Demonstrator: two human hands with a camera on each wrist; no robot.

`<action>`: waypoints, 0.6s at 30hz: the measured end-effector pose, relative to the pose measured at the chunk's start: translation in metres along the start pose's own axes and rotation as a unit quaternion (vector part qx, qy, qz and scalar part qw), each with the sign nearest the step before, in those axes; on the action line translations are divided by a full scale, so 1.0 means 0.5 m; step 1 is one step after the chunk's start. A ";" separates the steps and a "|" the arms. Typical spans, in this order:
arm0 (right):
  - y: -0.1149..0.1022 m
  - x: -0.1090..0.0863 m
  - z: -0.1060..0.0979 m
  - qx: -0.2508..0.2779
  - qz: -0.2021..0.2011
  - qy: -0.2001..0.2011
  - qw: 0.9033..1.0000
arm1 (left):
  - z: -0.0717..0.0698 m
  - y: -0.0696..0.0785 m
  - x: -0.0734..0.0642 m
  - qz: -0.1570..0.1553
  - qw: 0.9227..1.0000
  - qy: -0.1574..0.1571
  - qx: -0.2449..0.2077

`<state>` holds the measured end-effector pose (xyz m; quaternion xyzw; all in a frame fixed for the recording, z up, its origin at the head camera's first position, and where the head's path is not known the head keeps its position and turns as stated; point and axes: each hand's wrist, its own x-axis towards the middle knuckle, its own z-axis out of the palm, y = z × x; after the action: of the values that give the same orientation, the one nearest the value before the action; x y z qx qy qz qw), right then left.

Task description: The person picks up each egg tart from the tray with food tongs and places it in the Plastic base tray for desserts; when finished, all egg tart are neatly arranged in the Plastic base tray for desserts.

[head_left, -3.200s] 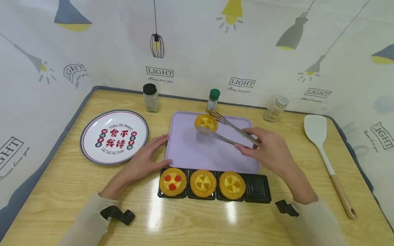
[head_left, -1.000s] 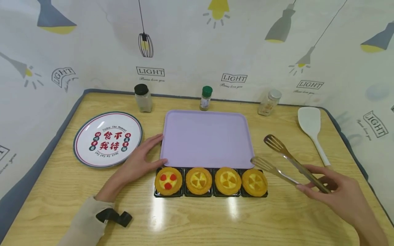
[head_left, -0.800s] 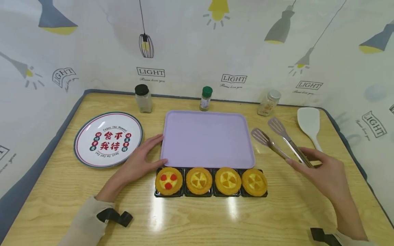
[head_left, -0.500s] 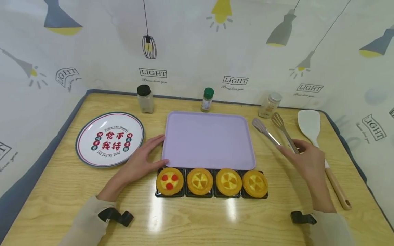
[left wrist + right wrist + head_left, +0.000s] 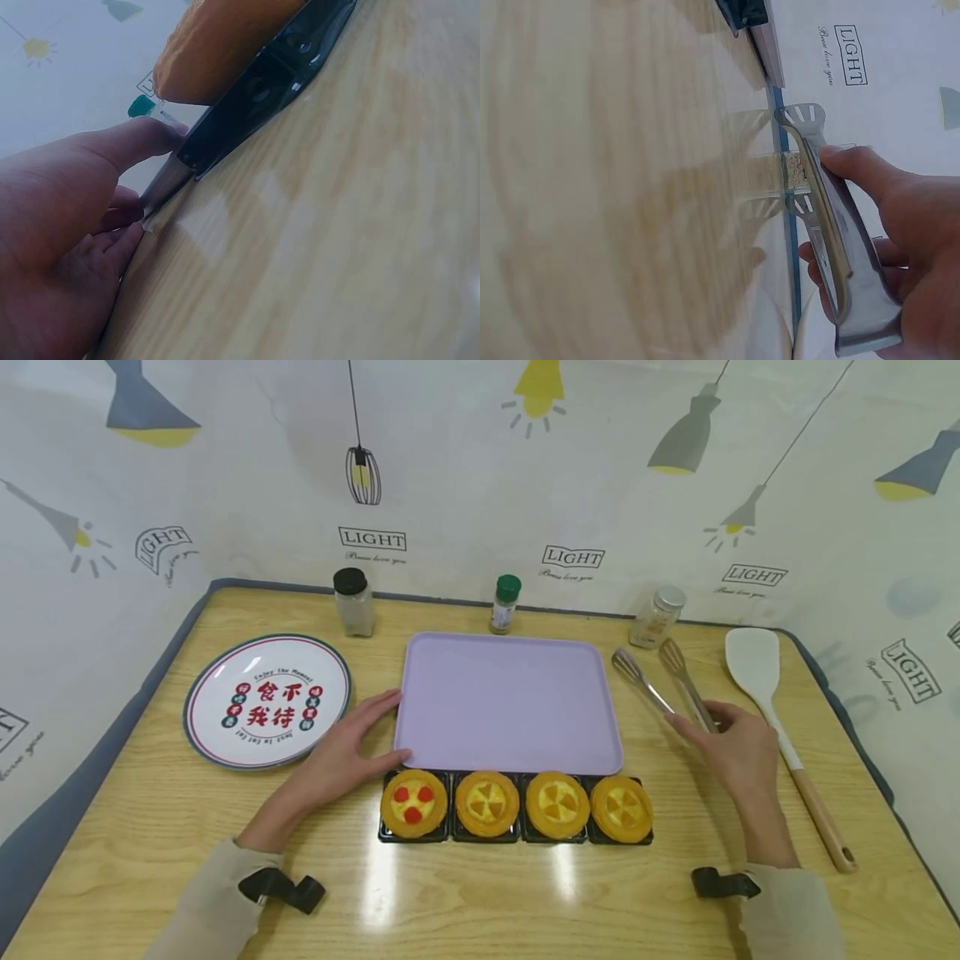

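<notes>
My right hand [image 5: 738,752] holds metal tongs [image 5: 832,225] between thumb and fingers, right of the tray. The tongs' slotted ends stand apart with nothing between them, low over the table. My left hand [image 5: 341,756] rests against the left edge of the lilac tray [image 5: 510,706], fingers extended along it and thumb at the near corner. Nothing lies on the tray. Along its near side, a row of black plastic cases [image 5: 255,97] bears an egg tart [image 5: 413,804] with red pieces and three tarts [image 5: 557,806] with orange wedges, one per case.
A white printed plate [image 5: 266,702] lies left of the tray. Behind stand a black-capped jar [image 5: 354,603], a green-capped shaker [image 5: 506,604] and a silver-capped jar [image 5: 658,618]. A white spatula [image 5: 753,668] with wooden handle lies at right. A printed backdrop borders the table.
The tart earlier between the tongs over the tray now sits in the rightmost case. The tongs went right of the row, then back toward the silver-capped jar and lower. My left hand stays put.
</notes>
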<state>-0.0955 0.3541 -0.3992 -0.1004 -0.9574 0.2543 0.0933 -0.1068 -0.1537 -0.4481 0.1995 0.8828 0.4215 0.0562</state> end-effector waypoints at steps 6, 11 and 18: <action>0.007 -0.003 0.003 -0.006 0.010 -0.007 1.000 | 0.000 0.001 -0.001 -0.002 1.000 0.001 0.000; 0.011 -0.010 0.006 -0.026 0.016 -0.005 1.000 | 0.002 0.003 0.000 -0.002 1.000 0.000 0.002; 0.016 -0.015 0.008 -0.040 0.018 0.003 0.999 | 0.007 0.004 0.006 0.001 1.000 -0.002 0.003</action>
<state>-0.0882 0.3575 -0.4074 -0.1222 -0.9645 0.2175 0.0870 -0.1079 -0.1489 -0.4485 0.2013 0.8837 0.4187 0.0573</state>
